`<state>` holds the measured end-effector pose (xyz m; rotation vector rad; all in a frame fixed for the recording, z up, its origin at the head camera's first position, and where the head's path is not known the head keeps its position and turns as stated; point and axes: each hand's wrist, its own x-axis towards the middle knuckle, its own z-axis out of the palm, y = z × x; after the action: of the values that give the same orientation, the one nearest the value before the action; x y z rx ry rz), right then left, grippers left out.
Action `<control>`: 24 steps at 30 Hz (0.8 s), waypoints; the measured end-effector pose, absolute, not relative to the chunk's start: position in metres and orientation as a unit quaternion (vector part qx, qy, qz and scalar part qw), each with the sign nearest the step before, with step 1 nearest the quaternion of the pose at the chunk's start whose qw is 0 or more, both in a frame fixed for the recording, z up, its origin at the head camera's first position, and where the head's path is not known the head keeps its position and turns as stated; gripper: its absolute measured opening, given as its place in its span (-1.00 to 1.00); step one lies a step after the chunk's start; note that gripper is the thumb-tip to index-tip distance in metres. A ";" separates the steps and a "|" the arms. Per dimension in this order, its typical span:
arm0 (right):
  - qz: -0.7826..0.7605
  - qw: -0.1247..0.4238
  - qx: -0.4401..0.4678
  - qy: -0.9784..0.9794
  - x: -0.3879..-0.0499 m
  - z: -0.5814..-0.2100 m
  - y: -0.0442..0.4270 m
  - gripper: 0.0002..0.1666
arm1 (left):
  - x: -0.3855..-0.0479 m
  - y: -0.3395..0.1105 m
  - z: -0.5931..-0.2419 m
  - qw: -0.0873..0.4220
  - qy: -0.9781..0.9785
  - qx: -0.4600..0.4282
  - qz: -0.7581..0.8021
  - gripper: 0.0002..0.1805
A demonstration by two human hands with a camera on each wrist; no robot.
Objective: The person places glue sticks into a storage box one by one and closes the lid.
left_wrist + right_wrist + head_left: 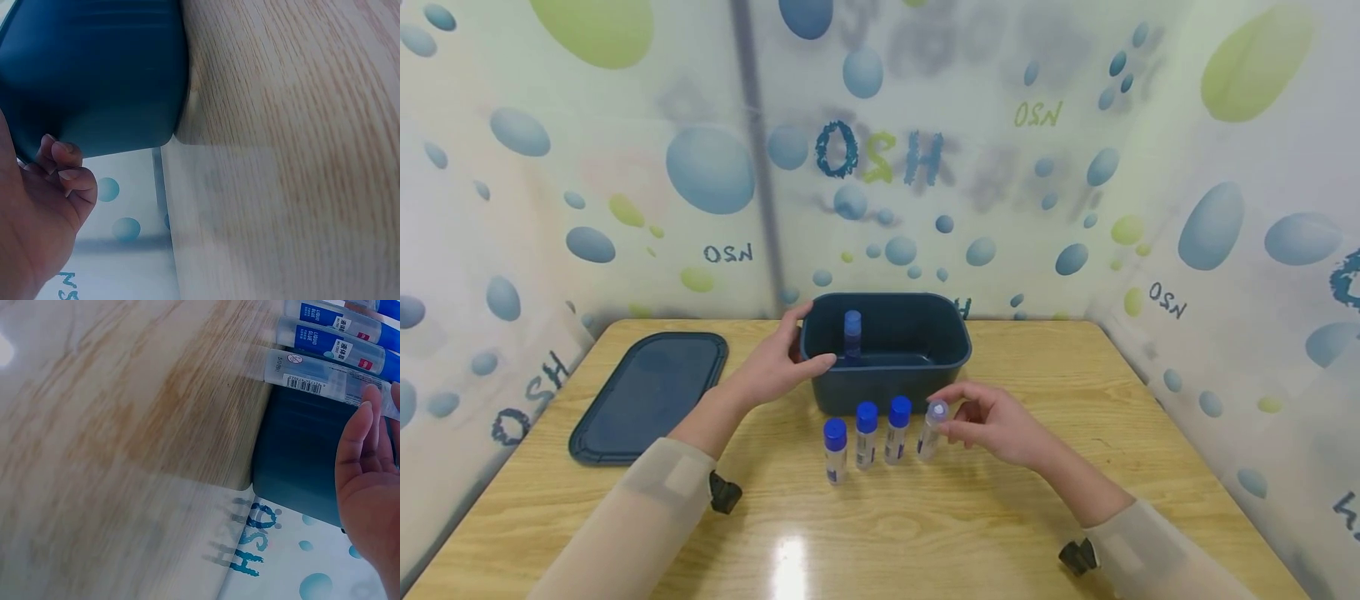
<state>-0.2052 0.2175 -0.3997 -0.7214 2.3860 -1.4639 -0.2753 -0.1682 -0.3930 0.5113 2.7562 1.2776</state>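
Note:
A dark blue bin [887, 390] stands at the back of the table, one blue-capped bottle [852, 335] upright inside at its left. My left hand [775, 357] grips the bin's left end, thumb over the front rim; in the left wrist view the curled fingers [76, 181] are against the bin's wall [119, 75]. Three blue-capped glue bottles [835, 454] [866, 437] [897, 433] stand in front of the bin. At the row's right end, my right hand [996, 425] pinches the top of another bottle [928, 437], which leans slightly. The right wrist view shows that bottle's barcode label [306, 383].
A dark blue lid [647, 400] lies flat on the wooden table [887, 542], left of the bin and beside my left forearm. Patterned fabric walls [887, 208] rise behind the table and at both sides.

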 end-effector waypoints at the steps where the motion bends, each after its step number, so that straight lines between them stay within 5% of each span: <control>1: -0.503 0.124 -0.248 0.819 -0.205 -0.400 0.218 -0.60 | -0.275 -0.168 -0.393 0.030 0.894 0.165 0.415 0.17; 24: -0.498 0.078 -0.270 0.820 -0.179 -0.379 0.224 -0.63 | -0.274 -0.167 -0.392 0.025 0.894 0.166 0.417 0.16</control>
<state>-0.1790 0.2241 -0.3788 -0.8092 2.4559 -1.4903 -0.2736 -0.1674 -0.3921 0.5122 2.7634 1.2882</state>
